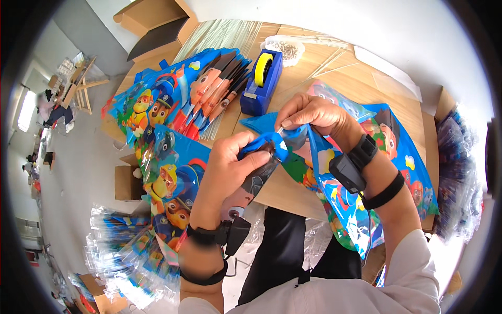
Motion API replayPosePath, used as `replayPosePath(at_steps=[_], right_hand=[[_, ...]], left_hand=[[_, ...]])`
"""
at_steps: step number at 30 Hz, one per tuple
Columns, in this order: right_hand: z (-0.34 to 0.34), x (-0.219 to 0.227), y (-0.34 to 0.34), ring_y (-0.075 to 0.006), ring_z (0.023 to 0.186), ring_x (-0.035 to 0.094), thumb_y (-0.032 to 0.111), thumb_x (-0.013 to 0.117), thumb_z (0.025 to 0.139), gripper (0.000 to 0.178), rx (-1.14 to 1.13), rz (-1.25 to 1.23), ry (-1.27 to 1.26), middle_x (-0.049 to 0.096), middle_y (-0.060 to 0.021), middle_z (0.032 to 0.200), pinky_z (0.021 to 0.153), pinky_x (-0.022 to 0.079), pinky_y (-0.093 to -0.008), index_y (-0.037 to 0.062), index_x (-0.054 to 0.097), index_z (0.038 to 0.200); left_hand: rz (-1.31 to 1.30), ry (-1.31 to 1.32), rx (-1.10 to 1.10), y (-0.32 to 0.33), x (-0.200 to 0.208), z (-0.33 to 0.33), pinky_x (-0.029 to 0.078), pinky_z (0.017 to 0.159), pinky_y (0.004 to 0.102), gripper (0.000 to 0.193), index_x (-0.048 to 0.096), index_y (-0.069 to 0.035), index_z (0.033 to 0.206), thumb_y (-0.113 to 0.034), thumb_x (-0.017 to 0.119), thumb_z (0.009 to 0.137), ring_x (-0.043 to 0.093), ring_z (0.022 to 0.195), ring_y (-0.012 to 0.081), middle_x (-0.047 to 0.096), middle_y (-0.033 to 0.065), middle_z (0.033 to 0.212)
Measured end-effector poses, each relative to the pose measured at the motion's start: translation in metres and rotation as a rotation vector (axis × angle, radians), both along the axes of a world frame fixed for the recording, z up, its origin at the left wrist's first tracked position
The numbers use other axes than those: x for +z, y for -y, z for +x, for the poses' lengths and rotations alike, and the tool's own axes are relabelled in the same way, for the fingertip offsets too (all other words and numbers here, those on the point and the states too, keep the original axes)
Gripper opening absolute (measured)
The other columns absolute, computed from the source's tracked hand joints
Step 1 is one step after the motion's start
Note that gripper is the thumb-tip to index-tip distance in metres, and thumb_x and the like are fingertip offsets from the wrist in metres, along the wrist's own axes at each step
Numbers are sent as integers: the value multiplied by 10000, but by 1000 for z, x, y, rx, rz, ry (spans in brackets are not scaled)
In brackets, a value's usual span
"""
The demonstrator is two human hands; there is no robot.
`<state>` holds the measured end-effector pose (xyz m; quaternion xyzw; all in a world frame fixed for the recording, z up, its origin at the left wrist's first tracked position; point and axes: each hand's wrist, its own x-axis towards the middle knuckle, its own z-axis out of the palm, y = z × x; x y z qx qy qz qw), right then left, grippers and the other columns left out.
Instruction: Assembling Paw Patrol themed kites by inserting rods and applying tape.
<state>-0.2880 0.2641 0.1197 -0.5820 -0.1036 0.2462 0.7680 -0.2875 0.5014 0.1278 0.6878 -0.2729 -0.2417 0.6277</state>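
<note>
Two hands meet over the near edge of the counter (334, 78), both closed on the same kite (314, 157), a blue plastic sheet printed with cartoon dogs. The left hand (230, 162) has its grip curled tight round the kite's bunched blue tip, thumb pressing from above. The right hand (308, 115) pinches narrowly just beside it, fingertips shut on a thin pale stick (281, 129) at the same tip. The rest of the kite hangs off the counter toward the person's right knee. Each wrist carries a black strap with a small black box.

Beyond the hands stands a blue tape dispenser (261, 83) with a yellow roll, upright on the wood. To its left lies a fanned stack of kites (178, 99) in the same print, some draped over the counter's edge. Behind the dispenser, a bundle of thin sticks (219, 34) and a clear bag of small parts (285, 48). Cardboard boxes (151, 23) sit at the far corner; more wrapped kites (125, 246) are heaped on the floor to the left.
</note>
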Motion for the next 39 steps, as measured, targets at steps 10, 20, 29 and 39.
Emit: replayPosePath(at_steps=[10, 20, 29, 39], right_hand=[[73, -26, -1, -96, 603, 563, 99, 720, 694, 135, -149, -531, 190, 633, -33, 643, 557, 441, -243, -18, 704, 760], [119, -44, -2, -123, 584, 551, 114, 704, 656, 141, -270, -779, 452, 611, -60, 605, 554, 436, -291, -12, 677, 713], [132, -46, -2, -157, 602, 570, 93, 704, 605, 136, -233, -903, 474, 611, -77, 609, 570, 445, -309, -12, 679, 688], [132, -45, -5, -163, 606, 557, 106, 700, 595, 150, -224, -908, 417, 601, -77, 614, 567, 430, -313, -9, 676, 688]], left_hand=[[-288, -283, 240, 36, -79, 60, 392, 576, 174, 133, 617, -25, 867, -145, 578, 909, 499, 631, 29, 576, -19, 728], [-686, -542, 301, 65, -127, 96, 494, 623, 213, 108, 591, -44, 904, -152, 597, 904, 589, 675, 82, 626, 11, 800], [-910, -660, 148, 71, -153, 106, 539, 724, 293, 231, 563, -42, 1127, -146, 560, 920, 636, 828, 147, 647, 53, 966], [-1028, -883, 182, 81, -149, 99, 546, 715, 296, 208, 562, -38, 1063, -180, 573, 912, 645, 814, 169, 645, 71, 969]])
